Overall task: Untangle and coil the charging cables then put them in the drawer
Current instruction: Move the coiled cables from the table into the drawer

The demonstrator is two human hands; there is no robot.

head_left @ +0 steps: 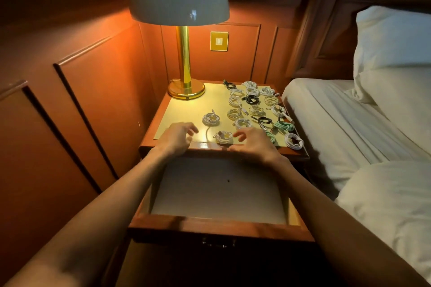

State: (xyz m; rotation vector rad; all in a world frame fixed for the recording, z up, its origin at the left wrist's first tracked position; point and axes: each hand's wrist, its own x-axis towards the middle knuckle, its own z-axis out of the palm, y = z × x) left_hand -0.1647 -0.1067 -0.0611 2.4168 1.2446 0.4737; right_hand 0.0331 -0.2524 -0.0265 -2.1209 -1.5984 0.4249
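A small white coil [224, 137] of charging cable lies at the near edge of the nightstand top [184, 112], right between the two hands. The left hand [177, 135] is just to its left and the right hand [253, 143] is just to its right. Both hands have their fingers spread and softly bent, and they hold nothing. A loose end of this cable curves away to the left. A bit farther back and to the left sits a second white coil [211, 119]. The other cables fill the right side of the top in rows, each one wound up. Most are white, with a black coil [252, 99] far back, a green coil [283, 126] near the right edge, and one more white one, the corner coil [293, 141], at the near right (the plugs are too small to read any writing on them). Below the hands the drawer [219, 219] is pulled out toward the person, and its pale floor shows only a tiny dark speck [228, 180]. A lit lamp [184, 60] with a gold pole and a pale shade stands at the far left of the top. A gold wall switch [219, 41] is on the wood wall behind it. A bed [338, 119] with white sheets and a pillow [391, 39] is on the right.
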